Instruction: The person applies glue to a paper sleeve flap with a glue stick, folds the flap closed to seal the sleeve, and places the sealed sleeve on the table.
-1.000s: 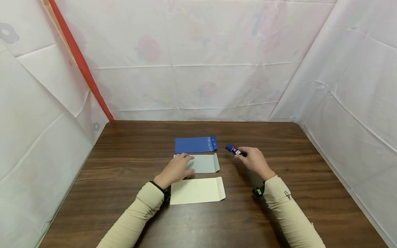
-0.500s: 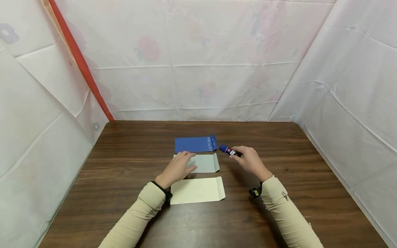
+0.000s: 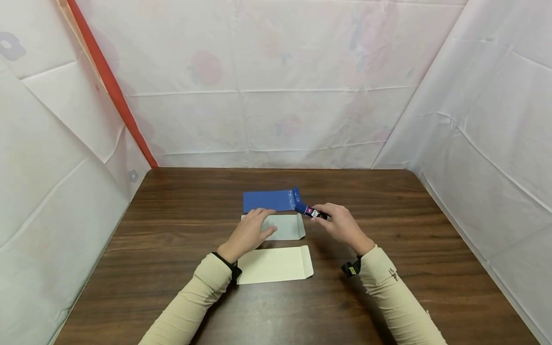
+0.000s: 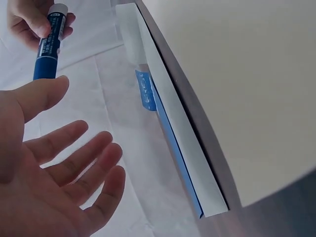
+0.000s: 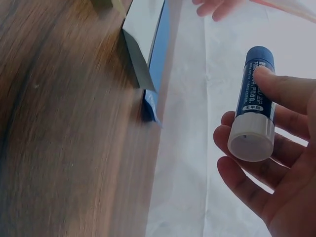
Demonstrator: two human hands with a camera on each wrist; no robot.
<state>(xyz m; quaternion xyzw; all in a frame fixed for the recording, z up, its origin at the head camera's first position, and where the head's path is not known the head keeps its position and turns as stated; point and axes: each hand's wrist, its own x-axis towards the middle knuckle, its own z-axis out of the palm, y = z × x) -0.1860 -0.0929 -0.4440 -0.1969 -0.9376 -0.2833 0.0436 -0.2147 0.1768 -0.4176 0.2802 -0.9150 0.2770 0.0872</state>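
Note:
My right hand (image 3: 344, 227) grips a glue stick (image 3: 314, 212) with a blue cap and a white base (image 5: 252, 136). In the head view its capped end overlaps the near corner of the blue envelope's flap, though contact is unclear. That blue envelope (image 3: 266, 201) lies farthest from me, with whitish streaks along its opened flap. My left hand (image 3: 247, 235), fingers spread and holding nothing, hovers above the pale grey envelope (image 3: 286, 227) and hides its left part. Closest to me is a cream envelope (image 3: 270, 266), its flap also unfolded to the right.
The brown wooden table (image 3: 172, 278) is bordered by a white patterned cloth (image 3: 276, 120) behind and on both sides. A red strip (image 3: 113, 86) runs down the back left corner. Each wrist wears a black strap with a device (image 3: 351, 268).
My right hand has carried the glue stick leftward, up to the blue envelope's flap. My left hand has shifted slightly right and away from me. The envelopes stay in place.

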